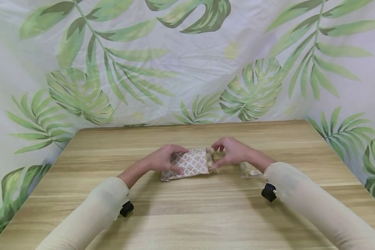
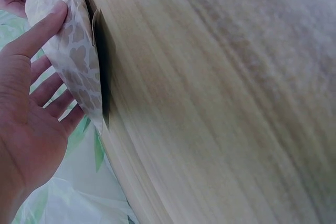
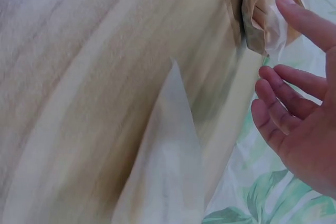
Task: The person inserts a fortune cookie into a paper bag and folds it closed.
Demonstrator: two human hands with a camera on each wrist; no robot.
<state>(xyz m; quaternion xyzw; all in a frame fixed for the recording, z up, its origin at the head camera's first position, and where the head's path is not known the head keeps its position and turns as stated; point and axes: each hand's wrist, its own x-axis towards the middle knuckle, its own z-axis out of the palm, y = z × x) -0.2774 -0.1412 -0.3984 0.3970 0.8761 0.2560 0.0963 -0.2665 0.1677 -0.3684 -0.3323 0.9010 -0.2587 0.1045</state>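
A brown paper bag (image 1: 192, 163) with a white lattice print lies on its side on the table. Across it, my left hand (image 1: 163, 159) grips the bag with the thumb on one edge and the fingers on the other. From the bag's open right end, a clear plastic packet (image 1: 210, 161) sticks partly out. Beside that end is my right hand (image 1: 232, 151), fingers loosely bent and apart, the thumb right at the packet's edge. In the right wrist view nothing lies between this thumb and the fingers (image 3: 286, 95).
A second clear packet (image 1: 249, 171) with pale yellowish contents lies on the wooden table (image 1: 193, 215), partly behind the right forearm. Behind the table's far edge hangs a leaf-print cloth (image 1: 193, 69). Each wrist carries a small black camera (image 1: 269, 192).
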